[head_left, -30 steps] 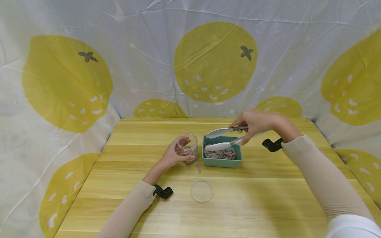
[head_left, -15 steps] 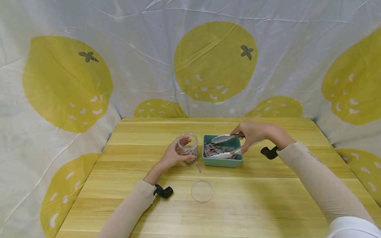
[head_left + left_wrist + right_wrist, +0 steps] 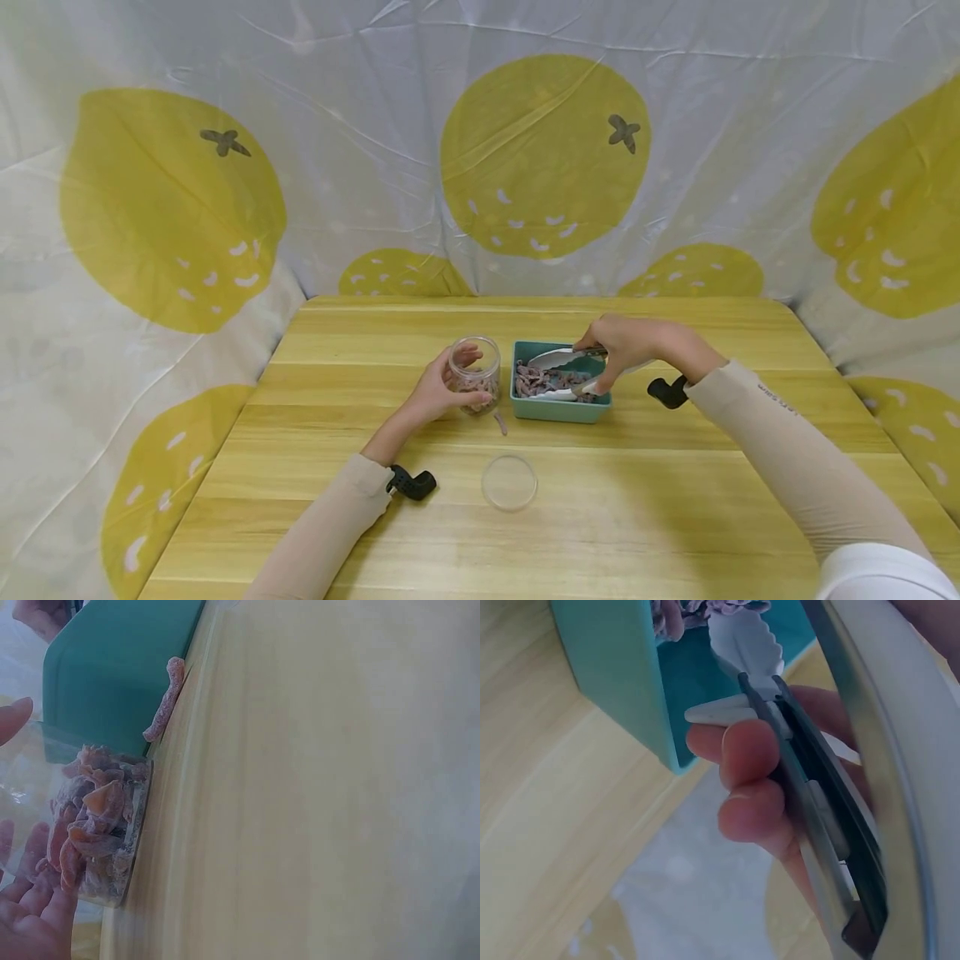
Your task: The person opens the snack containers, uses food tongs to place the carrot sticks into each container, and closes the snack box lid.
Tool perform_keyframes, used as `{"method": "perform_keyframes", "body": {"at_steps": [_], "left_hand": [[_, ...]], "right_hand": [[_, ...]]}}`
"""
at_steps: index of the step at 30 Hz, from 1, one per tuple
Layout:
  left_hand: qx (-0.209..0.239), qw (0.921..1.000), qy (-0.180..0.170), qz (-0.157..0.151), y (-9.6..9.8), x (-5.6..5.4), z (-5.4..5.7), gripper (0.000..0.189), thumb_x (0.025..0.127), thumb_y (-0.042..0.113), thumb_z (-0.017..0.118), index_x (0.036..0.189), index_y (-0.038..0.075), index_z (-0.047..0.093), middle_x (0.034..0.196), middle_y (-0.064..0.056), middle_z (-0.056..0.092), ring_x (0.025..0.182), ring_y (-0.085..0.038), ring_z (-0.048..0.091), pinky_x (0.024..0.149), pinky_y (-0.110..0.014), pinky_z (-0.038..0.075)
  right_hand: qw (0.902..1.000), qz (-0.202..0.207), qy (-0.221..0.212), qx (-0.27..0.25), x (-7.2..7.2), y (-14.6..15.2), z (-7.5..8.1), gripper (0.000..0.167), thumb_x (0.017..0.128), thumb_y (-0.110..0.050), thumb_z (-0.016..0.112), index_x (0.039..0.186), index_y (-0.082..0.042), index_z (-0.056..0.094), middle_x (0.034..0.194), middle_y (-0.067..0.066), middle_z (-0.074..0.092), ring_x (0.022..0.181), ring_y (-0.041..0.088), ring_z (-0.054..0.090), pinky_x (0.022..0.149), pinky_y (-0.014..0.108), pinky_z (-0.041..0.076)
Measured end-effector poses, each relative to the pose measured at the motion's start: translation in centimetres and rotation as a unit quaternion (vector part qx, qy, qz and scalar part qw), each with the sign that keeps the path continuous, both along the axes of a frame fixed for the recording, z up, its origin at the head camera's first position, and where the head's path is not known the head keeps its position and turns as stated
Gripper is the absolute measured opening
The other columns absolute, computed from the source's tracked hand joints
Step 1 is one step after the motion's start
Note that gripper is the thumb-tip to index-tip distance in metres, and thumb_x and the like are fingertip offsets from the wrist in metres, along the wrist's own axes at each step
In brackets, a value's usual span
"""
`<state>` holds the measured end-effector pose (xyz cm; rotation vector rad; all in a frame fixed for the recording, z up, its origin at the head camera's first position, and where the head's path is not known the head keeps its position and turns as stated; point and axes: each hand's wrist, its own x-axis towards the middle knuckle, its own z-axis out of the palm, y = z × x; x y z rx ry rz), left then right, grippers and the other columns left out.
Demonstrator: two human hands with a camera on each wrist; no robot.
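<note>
My left hand [image 3: 433, 392] curls round a clear jar [image 3: 475, 358] standing upright and uncovered. Brownish-pink dried strips [image 3: 97, 817] fill its lower part. To its right, a teal rectangular box [image 3: 558, 410] holds a heap of similar strips [image 3: 534, 379]. My right hand [image 3: 626, 346] grips metal tongs with white scalloped tips [image 3: 555, 360]; both tips are down inside the box, spread apart, at the strips. Whether a strip lies between them I cannot tell. In the right wrist view, fingers [image 3: 750, 754] wrap the tong handle [image 3: 817, 817].
One loose strip [image 3: 501, 423] lies on the wooden table [image 3: 360, 517] between jar and box. Nearer the front is a clear round lid [image 3: 509, 482], flat on the table. A lemon-print curtain [image 3: 390, 167] hangs behind and at both sides.
My right hand has lowered the tongs from above the box into it, and the arm has shifted slightly left. The left hand and jar have stayed in place.
</note>
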<state>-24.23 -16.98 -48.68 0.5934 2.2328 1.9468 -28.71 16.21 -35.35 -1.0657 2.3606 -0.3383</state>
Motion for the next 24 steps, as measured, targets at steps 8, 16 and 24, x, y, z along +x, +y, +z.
{"method": "perform_keyframes", "body": {"at_steps": [8,16,24], "left_hand": [[0.002,1.0000,0.000,0.000,0.1,-0.2,-0.3,0.076,0.080,-0.007,0.080,0.146,0.000,0.042,0.145,-0.022,0.048,0.139,-0.034,0.039,0.115,-0.050,0.030],[0.006,1.0000,-0.005,0.000,0.0,-0.1,-0.2,0.077,0.079,-0.008,0.080,0.146,0.001,0.042,0.145,-0.022,0.048,0.140,-0.033,0.039,0.115,-0.049,0.030],[0.007,1.0000,-0.002,-0.001,0.0,-0.1,-0.2,0.077,0.079,-0.008,0.080,0.145,0.001,0.042,0.145,-0.022,0.048,0.139,-0.034,0.040,0.115,-0.049,0.030]], "right_hand": [[0.9996,0.005,-0.011,-0.025,0.0,0.7,0.0,0.064,0.082,-0.017,0.083,0.132,0.012,0.056,0.113,0.024,0.068,0.050,0.008,0.018,0.056,0.027,0.032],[0.9988,0.015,-0.015,-0.044,-0.2,0.9,0.0,0.060,0.083,-0.015,0.082,0.131,0.012,0.058,0.068,-0.002,0.051,0.049,0.007,0.019,0.053,0.025,0.026],[0.9980,0.033,-0.010,-0.054,-0.3,1.2,0.1,0.056,0.084,-0.014,0.081,0.129,0.013,0.060,0.070,0.003,0.060,0.049,0.004,0.026,0.054,0.025,0.031]]}}
